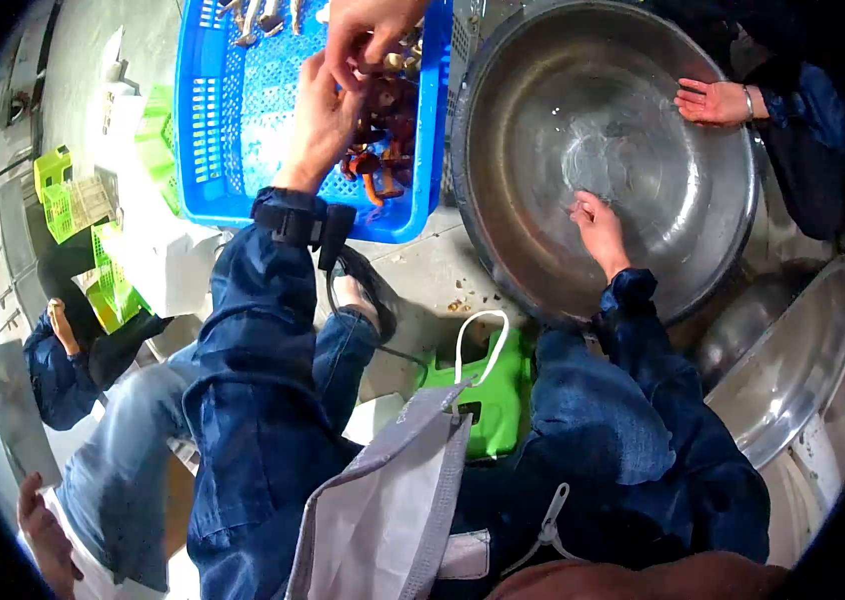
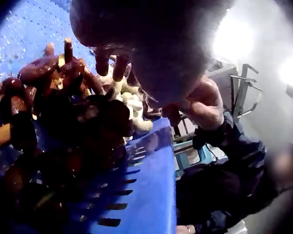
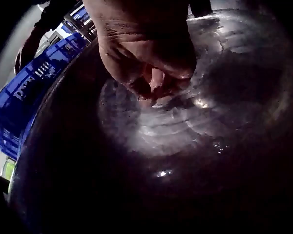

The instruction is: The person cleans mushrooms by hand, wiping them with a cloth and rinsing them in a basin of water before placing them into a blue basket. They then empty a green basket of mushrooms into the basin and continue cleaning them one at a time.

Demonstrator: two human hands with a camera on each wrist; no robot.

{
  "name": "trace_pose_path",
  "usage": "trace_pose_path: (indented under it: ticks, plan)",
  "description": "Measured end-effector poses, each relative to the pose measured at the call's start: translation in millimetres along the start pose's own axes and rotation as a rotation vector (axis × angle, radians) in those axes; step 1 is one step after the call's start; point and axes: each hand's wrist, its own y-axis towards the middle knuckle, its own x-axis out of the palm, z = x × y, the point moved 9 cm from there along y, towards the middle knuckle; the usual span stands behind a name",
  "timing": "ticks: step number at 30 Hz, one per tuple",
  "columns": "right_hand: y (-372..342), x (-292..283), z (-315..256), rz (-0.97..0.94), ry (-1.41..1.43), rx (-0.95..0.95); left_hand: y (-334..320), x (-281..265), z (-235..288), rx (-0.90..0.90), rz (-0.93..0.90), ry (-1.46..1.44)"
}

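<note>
My left hand (image 1: 323, 125) is over the right side of a blue plastic basket (image 1: 198, 150), above wet, dark reddish-brown mushrooms (image 1: 383, 180). Another person's hand (image 1: 368, 35) overlaps its fingers from the far side. In the left wrist view, my fingers (image 2: 119, 68) point down beside pale mushrooms (image 2: 132, 105); the near part of the hand hides their tips, so I cannot tell what they hold. My right hand (image 1: 600, 232) is inside a wide metal basin (image 1: 513, 215), fingers loosely curled near a little clear water (image 1: 588, 160). Nothing shows in its grasp.
Another person's open hand (image 1: 711, 103) reaches over the basin's right rim. A second metal basin (image 1: 793, 360) leans at the right. Below the basket and big basin, a green plastic stool (image 1: 503, 400) stands between my legs. Pale-stemmed mushrooms (image 1: 263, 15) lie at the basket's far end.
</note>
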Motion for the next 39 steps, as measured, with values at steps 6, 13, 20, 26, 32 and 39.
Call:
trace_pose_path:
  ticks: [6,13,20,26,32,39]
  plan:
    - [-1,-5,-2,0.04,0.013,0.014,-45,-20,-24,-0.333,-0.273,0.198]
    - [-5,-3,-28,-0.002,-0.053,-0.065,-90,22,-24,-0.446,-0.62,0.386]
    - [-4,-5,-20,-0.046,0.021,-0.102,-92,22,-31,-0.459,-0.444,0.076]
    - [-4,8,-18,-0.047,-0.013,0.016,-91,18,-24,-0.408,-0.473,0.129]
    - [-8,-6,-58,-0.039,-0.187,-0.212,-87,-55,14,-0.173,-0.408,0.214]
    - [-15,-21,-79,-0.102,-0.13,-0.246,-195,-234,-6,-0.368,-0.048,0.163]
